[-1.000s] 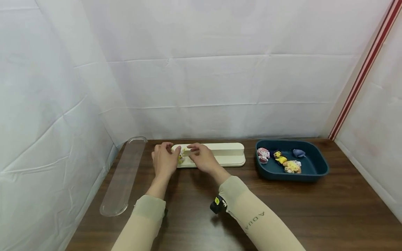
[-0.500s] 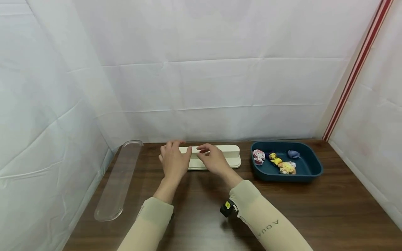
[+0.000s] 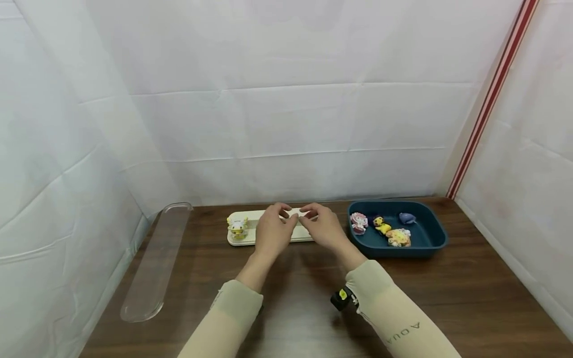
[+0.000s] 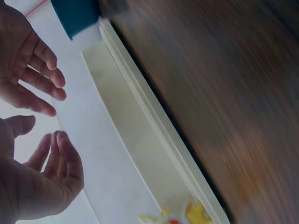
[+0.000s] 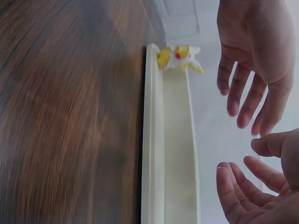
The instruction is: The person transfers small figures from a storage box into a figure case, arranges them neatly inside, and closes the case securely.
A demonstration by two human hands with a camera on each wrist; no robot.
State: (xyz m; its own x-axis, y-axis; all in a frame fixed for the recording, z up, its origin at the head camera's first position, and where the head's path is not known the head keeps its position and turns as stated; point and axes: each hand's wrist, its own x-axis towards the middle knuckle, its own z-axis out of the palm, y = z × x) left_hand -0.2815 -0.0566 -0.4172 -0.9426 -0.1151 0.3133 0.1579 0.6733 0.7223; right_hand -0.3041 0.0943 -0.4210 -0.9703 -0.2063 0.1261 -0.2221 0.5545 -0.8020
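Observation:
A cream stepped base (image 3: 250, 220) lies at the back of the table, and a yellow-and-white figurine (image 3: 238, 227) stands upright at its left end. Both hands hover over the base's right half with fingertips close to each other. My left hand (image 3: 274, 227) has loosely bent fingers and nothing between them. Facing it, my right hand (image 3: 326, 228) is likewise relaxed, holding nothing. The left wrist view shows the bare ledge of the base (image 4: 126, 112) below the fingers. In the right wrist view the figurine (image 5: 180, 57) sits at the far end.
To the right stands a dark blue tray (image 3: 398, 251) with several small figurines: a pink-and-white one (image 3: 359, 223), a yellow one (image 3: 382, 225), a yellow-and-white one (image 3: 399, 237) and a blue piece (image 3: 407, 218). At left lies a long clear plastic cover (image 3: 156, 263). White cloth (image 3: 286, 119) hangs behind.
Both hands have moved right along the base, away from the figurine, which now shows uncovered at the left end. The head view has shifted a little to the right.

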